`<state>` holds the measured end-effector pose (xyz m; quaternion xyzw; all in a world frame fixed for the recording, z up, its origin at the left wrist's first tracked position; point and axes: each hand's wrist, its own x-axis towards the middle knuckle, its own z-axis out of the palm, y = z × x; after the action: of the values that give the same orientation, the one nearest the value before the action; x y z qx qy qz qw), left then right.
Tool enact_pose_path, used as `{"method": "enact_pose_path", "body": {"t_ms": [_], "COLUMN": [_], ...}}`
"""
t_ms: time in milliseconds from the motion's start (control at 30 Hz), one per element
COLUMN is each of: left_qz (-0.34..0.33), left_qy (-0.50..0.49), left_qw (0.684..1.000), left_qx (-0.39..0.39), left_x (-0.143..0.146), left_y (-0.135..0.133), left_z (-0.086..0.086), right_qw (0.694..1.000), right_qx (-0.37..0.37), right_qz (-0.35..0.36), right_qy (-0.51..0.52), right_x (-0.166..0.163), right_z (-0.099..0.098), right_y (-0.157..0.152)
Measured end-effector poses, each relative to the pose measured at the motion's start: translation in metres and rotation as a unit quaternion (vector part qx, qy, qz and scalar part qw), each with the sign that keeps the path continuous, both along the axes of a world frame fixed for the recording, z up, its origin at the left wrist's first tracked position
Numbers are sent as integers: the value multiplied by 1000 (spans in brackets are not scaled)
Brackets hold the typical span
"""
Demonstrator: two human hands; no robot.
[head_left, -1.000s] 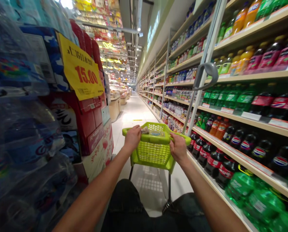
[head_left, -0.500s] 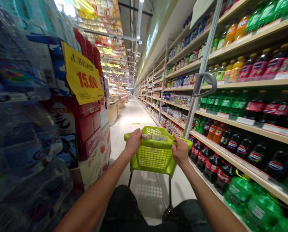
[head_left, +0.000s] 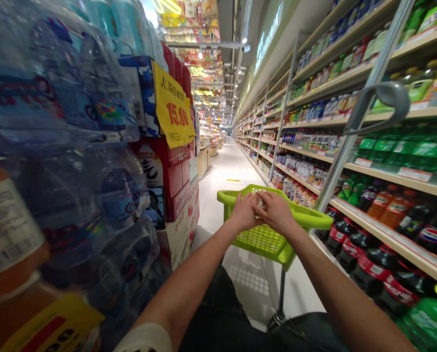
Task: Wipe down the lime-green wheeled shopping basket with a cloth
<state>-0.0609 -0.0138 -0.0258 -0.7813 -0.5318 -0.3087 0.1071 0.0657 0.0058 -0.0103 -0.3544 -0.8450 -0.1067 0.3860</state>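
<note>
A lime-green basket cart (head_left: 273, 240) stands in the aisle just in front of me. My left hand (head_left: 243, 212) and my right hand (head_left: 278, 211) meet over the middle of its handle bar (head_left: 316, 221). Their fingers close together on a small pale crumpled thing (head_left: 259, 199), mostly hidden between them. I cannot tell what it is. My dark trousers show below my forearms.
Shrink-wrapped water bottle packs (head_left: 57, 146), red cartons (head_left: 176, 181) and a yellow 15.00 price sign (head_left: 174, 112) crowd the left. Shelves of soda bottles (head_left: 387, 210) line the right, with a grey hook (head_left: 390, 98) on a slanted upright. The pale aisle floor (head_left: 236, 166) runs ahead.
Both hands slid inward from the ends of the cart handle and now meet at its middle on the pale thing. My view swung left; the cart sits further right.
</note>
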Motion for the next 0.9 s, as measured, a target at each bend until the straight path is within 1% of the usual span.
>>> {"method": "enact_pose_path", "body": {"t_ms": [100, 200, 267, 333, 400, 433, 500, 633, 700, 767, 900], "left_qz": [0, 12, 22, 26, 26, 25, 26, 26, 21, 11, 0], "left_qy": [-17, -26, -33, -44, -56, -61, -66, -57, -48, -47, -60], "left_qw": [1000, 999, 998, 997, 996, 996, 995, 996, 996, 996, 995], "left_qx": [21, 45, 51, 55, 59, 62, 67, 67, 69, 74, 83], "left_x": [-13, -22, -24, -22, -17, -14, -6, 4, 5, 4, 1], "left_y": [1, 4, 5, 5, 4, 4, 5, 6, 7, 7, 3], "left_z": [-4, -9, -11, -12, -13, -13, -14, -15, -15, -16, -15], "right_qw": [999, 998, 996, 994, 991, 989, 987, 993, 992, 992, 982], "right_qx": [27, 65, 82, 94, 104, 108, 111, 100, 103, 111, 110], "right_qz": [16, 23, 3, -35, -74, -87, -83, 17, 34, 8, -120], "right_qy": [-7, 5, 20, 33, 48, 58, 76, 66, 63, 67, 93], "right_x": [1, 28, 56, 84, 99, 99, 82, 28, 21, 40, 115], "right_z": [-8, -21, -29, -35, -38, -39, -37, -31, -30, -32, -30], "right_y": [4, 7, 9, 12, 13, 13, 9, -3, -4, 0, 3]}}
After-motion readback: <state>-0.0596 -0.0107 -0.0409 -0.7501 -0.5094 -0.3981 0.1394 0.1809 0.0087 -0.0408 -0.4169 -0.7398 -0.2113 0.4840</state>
